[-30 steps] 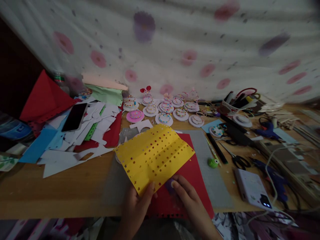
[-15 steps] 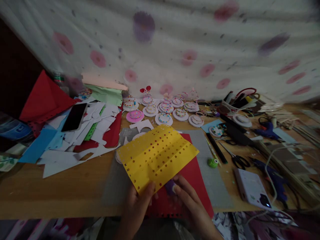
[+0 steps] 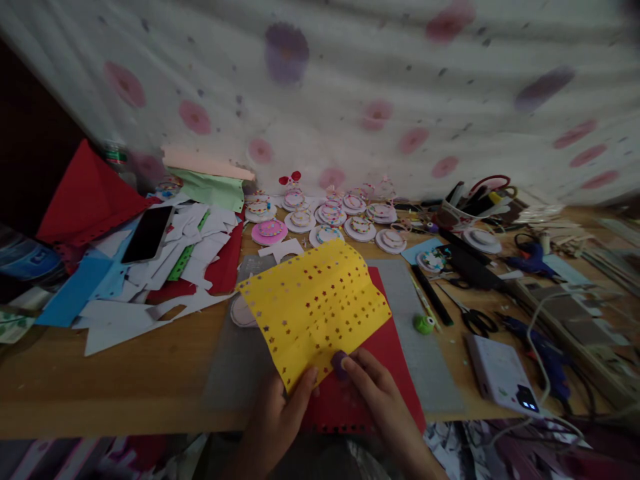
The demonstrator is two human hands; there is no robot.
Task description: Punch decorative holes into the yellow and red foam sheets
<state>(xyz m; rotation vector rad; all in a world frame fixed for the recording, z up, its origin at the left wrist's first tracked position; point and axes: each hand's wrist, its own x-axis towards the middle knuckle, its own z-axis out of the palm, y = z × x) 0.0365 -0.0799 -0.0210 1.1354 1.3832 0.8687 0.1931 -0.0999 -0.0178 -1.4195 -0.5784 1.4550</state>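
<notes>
My left hand (image 3: pixel 287 400) pinches the lower left corner of a yellow paper sheet (image 3: pixel 300 300), thumb on top. Rows of small star-shaped holes run across the sheet, which is creased and tilted up. In my right hand (image 3: pixel 377 390) is a small purple craft punch (image 3: pixel 340 365), set at the sheet's lower edge with my thumb on it. Beneath lies a sheet of red paper (image 3: pixel 395 373) with notches cut along its near edge, resting on a grey cutting mat (image 3: pixel 430 367). A round white piece (image 3: pixel 243 311) shows partly from under the yellow sheet.
Small decorated paper cakes (image 3: pixel 330 213) stand along the back. Paper scraps (image 3: pixel 200 247) and a phone (image 3: pixel 149 235) lie left. Scissors (image 3: pixel 470 312), a green punch (image 3: pixel 424 324), a glue gun (image 3: pixel 543 360), a white power bank (image 3: pixel 503 375) and a pen cup (image 3: pixel 463 217) are on the right.
The yellow sheet has turned and bent a little, its far edge rising. The purple punch now sits over the sheet's lower edge, and my right hand has shifted slightly with it.
</notes>
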